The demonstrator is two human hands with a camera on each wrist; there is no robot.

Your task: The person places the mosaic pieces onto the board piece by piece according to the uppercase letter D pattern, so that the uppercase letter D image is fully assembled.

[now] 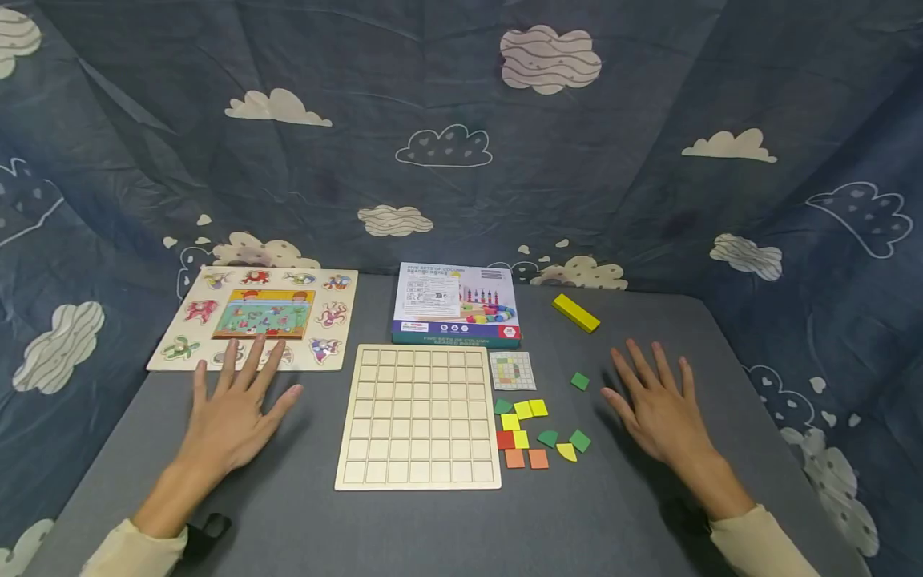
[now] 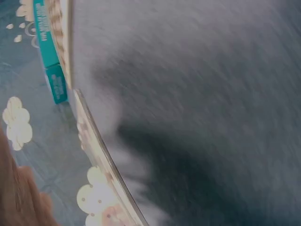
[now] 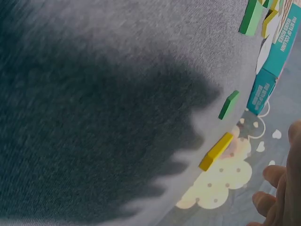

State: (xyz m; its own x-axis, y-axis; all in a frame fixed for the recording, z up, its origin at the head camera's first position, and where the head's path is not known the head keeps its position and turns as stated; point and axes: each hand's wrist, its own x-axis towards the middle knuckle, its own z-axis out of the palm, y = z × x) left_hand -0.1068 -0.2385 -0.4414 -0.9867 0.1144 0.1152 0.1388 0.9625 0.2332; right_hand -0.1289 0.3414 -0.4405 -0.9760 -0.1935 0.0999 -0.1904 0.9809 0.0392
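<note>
My left hand [image 1: 232,417] is held out with straight, spread fingers and holds nothing; its fingertips overlap the lower edge of the sea-animal puzzle board [image 1: 346,320] in the head view. My right hand [image 1: 659,409], fingers also spread, is empty at the right, nearest to a green square tile [image 1: 580,381] and a yellow block [image 1: 575,313]. Between the hands lies a wooden grid board [image 1: 417,485]. Beside it are a small pattern card [image 1: 526,370] and several loose tiles, among them a red square [image 1: 505,440], an orange square [image 1: 538,459] and a yellow quarter-circle [image 1: 566,452].
A cardboard game box [image 1: 456,304] lies behind the grid board, its teal side [image 3: 282,42] visible in the right wrist view. Dark cloud-print fabric [image 1: 613,192] hangs around the grey table [image 1: 404,537]. A black strap [image 1: 205,537] shows by the left wrist.
</note>
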